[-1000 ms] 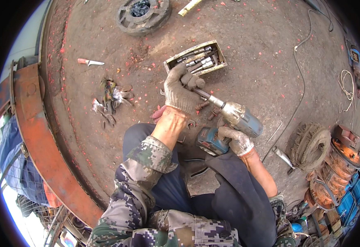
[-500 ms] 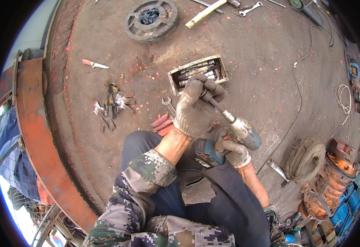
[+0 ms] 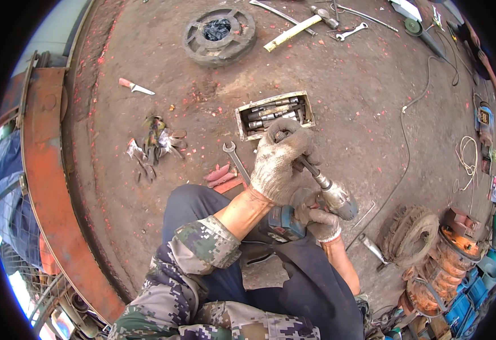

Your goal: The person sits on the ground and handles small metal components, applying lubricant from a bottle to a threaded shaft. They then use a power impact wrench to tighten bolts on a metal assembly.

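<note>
My right hand (image 3: 319, 221) wears a dirty knit glove and grips the handle of a cordless impact wrench (image 3: 341, 203). The wrench's blue battery (image 3: 285, 222) sits near my knees. A dark extension bar (image 3: 312, 168) sticks out of its nose toward the upper left. Around the far end of that bar, my gloved left hand (image 3: 279, 164) is closed, with thumb and forefinger curled into a ring; a socket on that end is mostly hidden by the glove. Just beyond the left hand stands an open box (image 3: 241, 126) holding several metal sockets and bars (image 3: 270, 112).
An open-end wrench (image 3: 235, 158) lies by my left wrist. Further left are a pair of gloves (image 3: 156, 141) and a red-handled knife (image 3: 137, 86). A round ribbed part (image 3: 219, 37) and a hammer (image 3: 296, 31) lie ahead. Rusty machine parts (image 3: 443, 266) stand right; a cable (image 3: 409, 141) crosses the floor.
The view has shifted a little. My left hand has turned and curled further around the bar's end, nearer the wrench. Another person's arm now shows at the far right edge.
</note>
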`<state>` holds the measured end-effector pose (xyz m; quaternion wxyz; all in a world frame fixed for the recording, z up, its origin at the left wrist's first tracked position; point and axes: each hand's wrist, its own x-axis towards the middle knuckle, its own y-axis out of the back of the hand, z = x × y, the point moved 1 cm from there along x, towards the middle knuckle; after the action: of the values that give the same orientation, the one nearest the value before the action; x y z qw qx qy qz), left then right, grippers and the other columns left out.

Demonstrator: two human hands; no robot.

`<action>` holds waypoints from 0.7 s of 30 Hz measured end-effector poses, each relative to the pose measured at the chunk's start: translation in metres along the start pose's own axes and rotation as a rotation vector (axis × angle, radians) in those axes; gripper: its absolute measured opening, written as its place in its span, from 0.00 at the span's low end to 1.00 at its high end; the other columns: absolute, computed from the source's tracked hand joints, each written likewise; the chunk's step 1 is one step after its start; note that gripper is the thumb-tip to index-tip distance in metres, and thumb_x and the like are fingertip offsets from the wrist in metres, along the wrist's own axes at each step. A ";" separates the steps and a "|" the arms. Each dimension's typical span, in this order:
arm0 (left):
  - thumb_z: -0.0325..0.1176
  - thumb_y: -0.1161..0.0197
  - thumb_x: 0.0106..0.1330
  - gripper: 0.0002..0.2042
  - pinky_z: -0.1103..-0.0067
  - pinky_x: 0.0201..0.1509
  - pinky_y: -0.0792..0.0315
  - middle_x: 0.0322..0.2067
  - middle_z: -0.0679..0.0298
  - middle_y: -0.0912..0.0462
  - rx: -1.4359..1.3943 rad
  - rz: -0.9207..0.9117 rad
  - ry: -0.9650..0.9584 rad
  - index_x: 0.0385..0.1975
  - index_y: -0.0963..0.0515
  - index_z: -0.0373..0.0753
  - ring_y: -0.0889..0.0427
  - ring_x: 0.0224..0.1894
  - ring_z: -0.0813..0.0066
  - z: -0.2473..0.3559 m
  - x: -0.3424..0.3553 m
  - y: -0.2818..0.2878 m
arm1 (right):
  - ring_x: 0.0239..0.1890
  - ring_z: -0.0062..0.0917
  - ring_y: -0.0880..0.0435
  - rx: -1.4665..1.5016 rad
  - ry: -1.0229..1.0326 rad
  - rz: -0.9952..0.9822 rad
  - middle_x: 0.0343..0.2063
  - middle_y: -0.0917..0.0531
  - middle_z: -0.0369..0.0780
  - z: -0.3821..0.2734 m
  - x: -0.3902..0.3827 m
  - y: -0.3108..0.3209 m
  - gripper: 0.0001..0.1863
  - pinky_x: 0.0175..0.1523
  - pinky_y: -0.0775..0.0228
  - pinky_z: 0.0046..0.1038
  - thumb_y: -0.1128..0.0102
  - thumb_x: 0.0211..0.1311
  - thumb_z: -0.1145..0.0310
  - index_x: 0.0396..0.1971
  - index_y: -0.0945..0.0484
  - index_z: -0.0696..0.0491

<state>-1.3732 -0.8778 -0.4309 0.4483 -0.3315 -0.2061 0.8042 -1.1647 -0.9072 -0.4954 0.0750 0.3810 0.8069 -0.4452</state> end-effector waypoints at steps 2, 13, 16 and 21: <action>0.26 0.34 0.70 0.08 0.66 0.36 0.25 0.25 0.66 0.28 -0.247 0.037 0.102 0.32 0.28 0.43 0.25 0.28 0.69 0.003 -0.001 -0.011 | 0.23 0.27 0.33 0.061 -0.023 0.000 0.19 0.31 0.34 -0.003 -0.002 -0.004 0.12 0.34 0.41 0.34 0.31 0.60 0.67 0.29 0.29 0.50; 0.31 0.34 0.71 0.12 0.78 0.28 0.41 0.21 0.75 0.38 -0.359 0.068 0.143 0.26 0.28 0.50 0.38 0.23 0.80 -0.005 0.008 -0.004 | 0.28 0.26 0.30 0.048 -0.062 0.031 0.24 0.29 0.33 0.010 -0.011 0.008 0.13 0.38 0.38 0.32 0.38 0.73 0.58 0.34 0.28 0.50; 0.30 0.34 0.72 0.13 0.78 0.28 0.41 0.21 0.76 0.37 -0.410 0.153 0.191 0.26 0.29 0.51 0.40 0.23 0.81 -0.007 0.011 -0.004 | 0.30 0.26 0.29 0.006 -0.040 -0.024 0.27 0.26 0.34 0.012 -0.009 0.010 0.13 0.38 0.37 0.31 0.41 0.76 0.57 0.36 0.26 0.52; 0.30 0.35 0.74 0.12 0.77 0.29 0.40 0.21 0.76 0.38 -0.478 0.188 0.244 0.27 0.28 0.52 0.40 0.22 0.81 -0.017 0.013 0.010 | 0.30 0.25 0.26 -0.105 0.005 -0.030 0.30 0.23 0.35 0.006 -0.010 0.005 0.11 0.36 0.36 0.29 0.37 0.72 0.61 0.37 0.24 0.53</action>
<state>-1.3714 -0.8714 -0.4537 0.3026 -0.5397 -0.3028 0.7249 -1.1553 -0.9157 -0.4980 0.0860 0.3656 0.8349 -0.4024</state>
